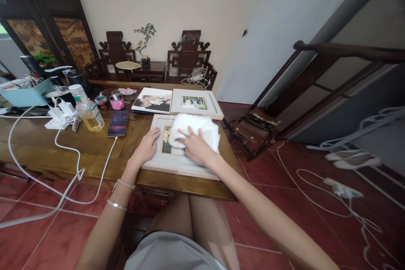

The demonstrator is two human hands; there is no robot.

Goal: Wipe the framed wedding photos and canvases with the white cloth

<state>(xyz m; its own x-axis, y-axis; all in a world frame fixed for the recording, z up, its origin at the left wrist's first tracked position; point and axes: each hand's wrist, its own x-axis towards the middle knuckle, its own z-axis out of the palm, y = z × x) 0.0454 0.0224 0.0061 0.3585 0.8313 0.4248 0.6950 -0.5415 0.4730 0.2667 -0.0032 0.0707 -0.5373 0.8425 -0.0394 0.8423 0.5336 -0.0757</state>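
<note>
A light-framed picture (163, 166) with a wide white mount and a small photo lies flat near the table's front edge. My left hand (148, 145) rests on its left side, fingers stretched out and holding nothing. On the picture's upper right part lies a thick, folded white towel (207, 128). My right hand (196, 145) grips the towel from above, its fingers pressed into the fabric. The towel hides part of the photo and mount.
Behind are another framed picture (215, 112) and a photo book (152, 99). A phone (118, 124) with a white cable, a bottle of yellow liquid (90, 114), a pink cup (117, 102) and a power strip (60, 116) stand to the left. A chair holds a brown bag (253, 128) at right.
</note>
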